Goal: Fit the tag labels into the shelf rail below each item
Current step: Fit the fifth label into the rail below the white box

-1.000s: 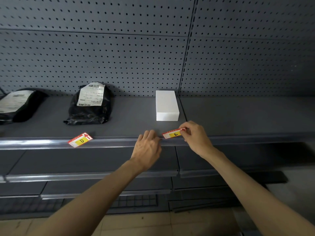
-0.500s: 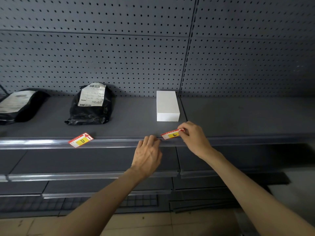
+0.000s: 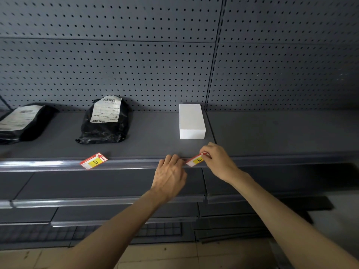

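- Tag E tilted at the shelf rail, below the white box, pinched by right hand.
- Left hand fingers curled on the rail beside it, gripping nothing.
- Tag D sits crooked under the black parcel.

E tag now tilted steeper against the shelf rail; left hand moved closer, fingertips touching the tag's left end.

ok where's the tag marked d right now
In the head view the D tag lies tilted on the front edge of the shelf rail, left of centre, just below the black parcel and well left of both hands.
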Tool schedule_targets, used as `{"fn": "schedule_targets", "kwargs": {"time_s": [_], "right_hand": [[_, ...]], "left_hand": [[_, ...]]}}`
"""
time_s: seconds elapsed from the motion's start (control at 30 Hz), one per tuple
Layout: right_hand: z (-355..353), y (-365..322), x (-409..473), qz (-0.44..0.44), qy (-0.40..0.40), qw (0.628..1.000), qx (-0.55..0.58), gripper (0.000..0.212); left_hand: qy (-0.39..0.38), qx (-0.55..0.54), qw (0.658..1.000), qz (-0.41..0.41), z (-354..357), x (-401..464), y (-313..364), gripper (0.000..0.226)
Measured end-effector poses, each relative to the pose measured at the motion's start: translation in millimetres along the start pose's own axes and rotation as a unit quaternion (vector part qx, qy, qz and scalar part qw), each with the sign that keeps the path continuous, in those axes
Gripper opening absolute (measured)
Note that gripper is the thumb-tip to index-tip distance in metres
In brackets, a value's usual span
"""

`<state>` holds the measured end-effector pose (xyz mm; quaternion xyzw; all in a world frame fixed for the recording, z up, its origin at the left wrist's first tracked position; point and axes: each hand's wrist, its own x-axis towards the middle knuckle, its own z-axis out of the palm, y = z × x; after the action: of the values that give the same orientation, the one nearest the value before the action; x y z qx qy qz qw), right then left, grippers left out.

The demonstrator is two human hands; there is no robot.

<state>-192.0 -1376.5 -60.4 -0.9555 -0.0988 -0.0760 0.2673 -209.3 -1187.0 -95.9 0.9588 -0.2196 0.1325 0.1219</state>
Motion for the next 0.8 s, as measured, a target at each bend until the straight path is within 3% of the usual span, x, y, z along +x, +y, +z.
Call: {"fn": "schedule_targets", "kwargs": {"time_s": [0.13,0.23,0.4,0.8], "right_hand": [[4.1,0.6,-1.2,0.017,-0.009,1.000,-0.017,0.014],[-3.1,-2.7,-2.7,0.013,-0.005,0.999,-0.033,0.030],[-15.9,-36.1,0.3,-0.056,0.049,0.988,-0.133,0.030],[50.8,-258.2,38.6,-0.211,-0.003,0.970,-0.117,0.039]], "left_hand": [[-0.007,-0.008,1.000,0.004,-0.4,3.1,-3.6,0.029],[-0.005,-0.022,1.000,0.008,-7.5,7.4,-8.8,0.028],[0.002,-0.025,1.000,-0.008,-39.1,8.7,-34.5,0.021],[0.047,0.036,0.989,-0.134,-194.3,-93.9,-204.2,0.028]]}}
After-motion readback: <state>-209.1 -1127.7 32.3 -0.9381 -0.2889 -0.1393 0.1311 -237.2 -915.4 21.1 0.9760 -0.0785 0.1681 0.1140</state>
